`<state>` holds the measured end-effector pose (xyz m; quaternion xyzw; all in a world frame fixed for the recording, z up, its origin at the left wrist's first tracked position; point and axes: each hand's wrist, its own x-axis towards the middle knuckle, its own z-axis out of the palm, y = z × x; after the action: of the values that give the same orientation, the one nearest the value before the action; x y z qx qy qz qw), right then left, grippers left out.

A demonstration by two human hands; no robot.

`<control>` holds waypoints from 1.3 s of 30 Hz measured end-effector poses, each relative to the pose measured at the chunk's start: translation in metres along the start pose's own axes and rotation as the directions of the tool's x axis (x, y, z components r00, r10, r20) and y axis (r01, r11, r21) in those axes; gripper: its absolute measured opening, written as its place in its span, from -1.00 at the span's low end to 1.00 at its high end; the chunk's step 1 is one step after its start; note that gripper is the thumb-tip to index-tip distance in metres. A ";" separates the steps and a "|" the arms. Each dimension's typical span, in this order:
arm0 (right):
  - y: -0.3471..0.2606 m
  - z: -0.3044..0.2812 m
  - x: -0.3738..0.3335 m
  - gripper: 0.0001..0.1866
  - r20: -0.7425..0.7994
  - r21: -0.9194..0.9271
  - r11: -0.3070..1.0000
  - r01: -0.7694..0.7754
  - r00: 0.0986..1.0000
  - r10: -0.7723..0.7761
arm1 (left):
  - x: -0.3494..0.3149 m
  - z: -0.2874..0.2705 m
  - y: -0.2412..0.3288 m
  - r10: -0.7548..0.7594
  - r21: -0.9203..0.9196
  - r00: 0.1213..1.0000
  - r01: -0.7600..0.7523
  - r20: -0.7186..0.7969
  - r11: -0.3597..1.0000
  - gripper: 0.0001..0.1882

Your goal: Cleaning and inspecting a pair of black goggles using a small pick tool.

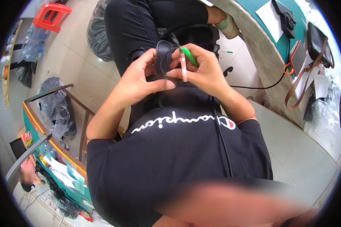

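Both hands raised over the lap: left hand point(140, 77) pinched shut around a looped black cord bundle point(163, 56), right hand point(202, 70) gripping a pale pink tool point(183, 68) and a green pen point(189, 56) just beside that bundle. Open tiled floor point(299, 151) to the right, bounded by the curved table edge point(261, 53); green-topped bench point(60, 151) close at left.

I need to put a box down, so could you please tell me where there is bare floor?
Bare floor tiles lie between the grey table edge and the person's right arm. Left, between black bags and red stool, tiles are also bare. Beside the green bench it is crowded.
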<state>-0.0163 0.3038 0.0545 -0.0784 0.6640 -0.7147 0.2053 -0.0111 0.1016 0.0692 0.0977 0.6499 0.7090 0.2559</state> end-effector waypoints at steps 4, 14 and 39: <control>0.007 0.006 0.002 -0.76 -0.098 -0.138 0.981 0.134 0.984 -0.148 | 0.005 0.003 -0.002 -0.029 0.203 0.994 0.050 -0.103 0.978 -0.47; 0.008 0.011 0.006 -0.67 -0.142 -0.244 0.944 0.222 0.955 -0.262 | 0.012 0.014 -0.017 0.237 0.423 0.933 -0.106 -0.270 0.900 -0.34; 0.008 -0.055 -0.028 -0.73 0.432 0.479 0.870 0.114 0.832 -0.347 | 0.023 -0.048 -0.033 -0.044 -0.534 0.808 -0.347 -0.588 0.771 -0.89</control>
<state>-0.0108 0.3650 0.0453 -0.2967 0.3957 -0.8180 0.2938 -0.0454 0.0714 0.0263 -0.1527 0.4155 0.8966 0.0065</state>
